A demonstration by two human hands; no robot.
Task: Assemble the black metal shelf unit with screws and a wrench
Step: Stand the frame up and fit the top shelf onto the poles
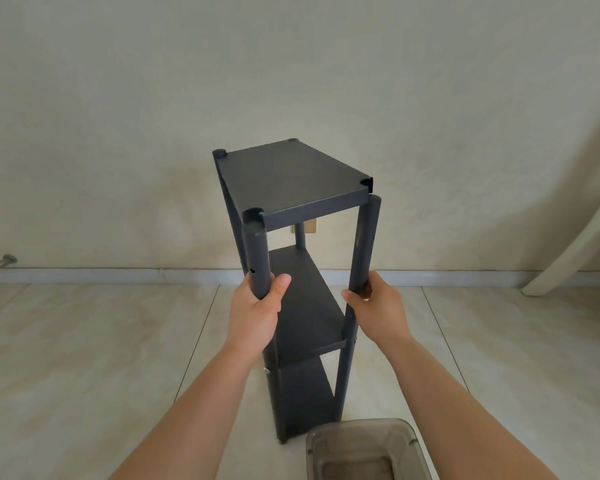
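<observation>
Two grips closed | left hand (257,306) on near-left post (256,258) | right hand (374,303) on near-right post (364,244) | shelf unit (291,181) upright between

One black shelf unit (302,278) stands on the floor. It has three flat shelves: one top shelf (293,178), one middle shelf (309,303) and one bottom shelf (305,396). Four upright posts show at the top level: the near left post (255,258), the near right post (364,244), the far left post (219,154) and the far right post (292,140). Two hands are in view, the left hand (257,306) and the right hand (374,306), each holding one near post. One clear plastic box (364,448) sits near, to the right. One pale chair (582,244) shows in part at the far right. One small metal object (2,263) lies far left by the wall.
</observation>
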